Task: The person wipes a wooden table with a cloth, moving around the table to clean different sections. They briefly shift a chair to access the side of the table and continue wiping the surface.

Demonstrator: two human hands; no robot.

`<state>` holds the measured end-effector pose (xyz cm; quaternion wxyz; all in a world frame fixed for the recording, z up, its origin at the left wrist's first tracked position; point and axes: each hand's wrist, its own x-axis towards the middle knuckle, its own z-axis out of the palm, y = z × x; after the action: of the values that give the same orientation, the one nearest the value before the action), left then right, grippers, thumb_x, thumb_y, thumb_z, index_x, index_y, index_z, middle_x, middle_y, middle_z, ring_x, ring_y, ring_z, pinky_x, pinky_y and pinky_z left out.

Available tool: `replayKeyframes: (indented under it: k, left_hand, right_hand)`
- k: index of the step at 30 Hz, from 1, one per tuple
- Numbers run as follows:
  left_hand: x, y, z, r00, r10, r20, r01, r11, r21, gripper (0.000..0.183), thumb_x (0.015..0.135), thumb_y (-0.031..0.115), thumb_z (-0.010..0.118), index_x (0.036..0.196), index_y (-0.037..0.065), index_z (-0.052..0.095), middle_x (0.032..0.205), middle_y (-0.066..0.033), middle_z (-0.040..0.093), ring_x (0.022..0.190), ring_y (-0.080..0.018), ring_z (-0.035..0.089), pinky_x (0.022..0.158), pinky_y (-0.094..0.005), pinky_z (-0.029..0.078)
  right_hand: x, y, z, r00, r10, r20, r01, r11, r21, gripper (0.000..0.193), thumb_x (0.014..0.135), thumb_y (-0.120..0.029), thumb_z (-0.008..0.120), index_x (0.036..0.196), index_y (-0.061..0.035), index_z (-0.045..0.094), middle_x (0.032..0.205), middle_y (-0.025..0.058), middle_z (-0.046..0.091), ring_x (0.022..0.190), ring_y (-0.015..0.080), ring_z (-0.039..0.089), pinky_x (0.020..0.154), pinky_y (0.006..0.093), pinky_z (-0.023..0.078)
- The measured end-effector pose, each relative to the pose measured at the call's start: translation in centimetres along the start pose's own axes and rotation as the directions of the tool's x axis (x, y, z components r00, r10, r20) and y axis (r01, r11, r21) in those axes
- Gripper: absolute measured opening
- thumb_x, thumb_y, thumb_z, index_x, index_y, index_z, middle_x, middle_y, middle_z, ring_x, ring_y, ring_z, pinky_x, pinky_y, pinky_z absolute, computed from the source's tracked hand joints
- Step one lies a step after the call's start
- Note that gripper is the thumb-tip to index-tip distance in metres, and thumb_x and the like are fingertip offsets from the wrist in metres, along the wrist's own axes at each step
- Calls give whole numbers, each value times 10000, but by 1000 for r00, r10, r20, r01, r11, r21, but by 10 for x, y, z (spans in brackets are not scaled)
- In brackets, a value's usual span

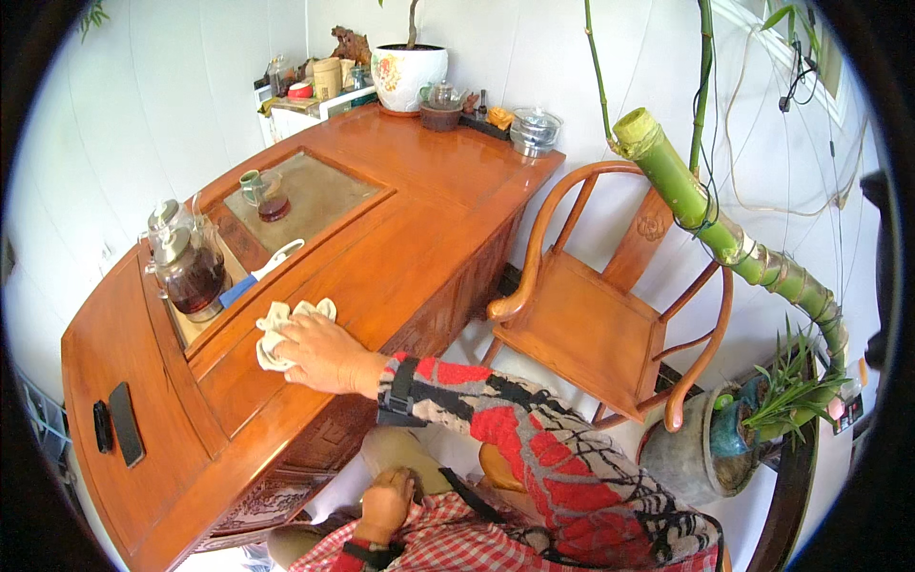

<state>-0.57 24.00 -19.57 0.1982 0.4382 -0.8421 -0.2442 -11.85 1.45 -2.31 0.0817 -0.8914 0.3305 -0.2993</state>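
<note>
My right hand presses a crumpled cream cloth against the reddish-brown wooden tea table, near its front edge. The fingers are bent over the cloth and partly hide it. Low in the view my left hand rests on my leg, holding nothing, its fingers laid along it. Just beyond the cloth lies a blue-and-white brush-like tool. Next to that stands a glass kettle of dark liquid, with another lidded glass pot behind it.
A glass cup of dark tea sits on the inset tray. At the table's left lie a phone and a small black object. A potted plant stands at the far end; a wooden armchair and thick bamboo are right.
</note>
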Motion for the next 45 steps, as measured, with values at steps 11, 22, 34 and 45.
replayKeyframes:
  k: [11,22,34,45]
  left_hand:
    - [10,48,-225,634,129,-762,234,908,348,174,1038,73,617,1139,-23,721,1162,-205,707,1120,-394,669,987,-485,537]
    - [39,-8,-238,745,-77,-662,486,742,461,382,1069,320,601,1289,16,669,1384,-248,625,1289,-473,563,1090,-543,457]
    - [47,-5,-230,678,-63,-732,527,737,424,284,1050,222,644,1156,-26,734,1208,-212,724,1166,-405,659,1035,-486,513]
    - [54,1,-233,704,-149,-694,586,674,450,375,1035,339,655,1182,2,730,1227,-213,719,1183,-440,647,1042,-522,507]
  right_hand:
    - [-65,67,-72,999,39,-19,-41,992,-119,358,881,-301,719,1207,-154,709,1422,128,593,1326,385,526,1150,508,378]
    - [-104,209,-161,909,319,-268,-408,809,-423,258,871,-261,702,1106,-165,749,1296,70,658,1164,335,591,991,502,430]
    - [-129,374,-218,669,628,-398,-739,503,-447,425,1000,-381,589,1379,-200,656,1516,138,526,1364,416,482,1154,525,377]
    - [-128,408,-233,579,668,-468,-803,368,-468,449,1000,-396,581,1375,-159,652,1519,166,529,1332,445,515,1139,508,409]
